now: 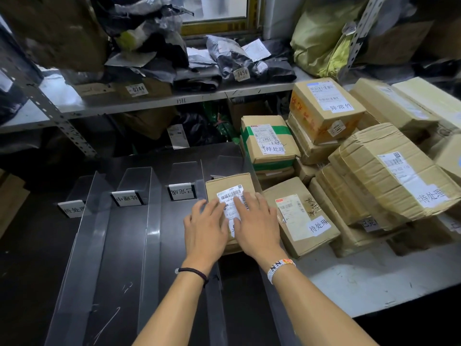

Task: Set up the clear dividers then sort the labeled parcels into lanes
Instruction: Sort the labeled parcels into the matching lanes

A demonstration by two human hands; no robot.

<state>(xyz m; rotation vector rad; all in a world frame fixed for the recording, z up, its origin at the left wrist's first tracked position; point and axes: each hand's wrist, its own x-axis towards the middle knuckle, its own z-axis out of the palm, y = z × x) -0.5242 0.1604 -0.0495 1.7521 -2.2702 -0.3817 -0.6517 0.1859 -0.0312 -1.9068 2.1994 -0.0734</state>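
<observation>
Several clear dividers (152,221) stand on a dark mat and form lanes, each with a white label card (127,198) at its far end. In the rightmost lane lies a brown cardboard parcel (229,182) with a white barcode label. My left hand (205,229) and my right hand (257,221) lie flat on top of it, fingers straight, side by side. Just right of that lane sits another labeled parcel (299,216).
A pile of several taped cardboard parcels (389,171) with handwritten labels fills the white table (374,278) at right. A metal shelf (159,102) behind carries grey mailer bags and numbered boxes. More bags sit under the shelf.
</observation>
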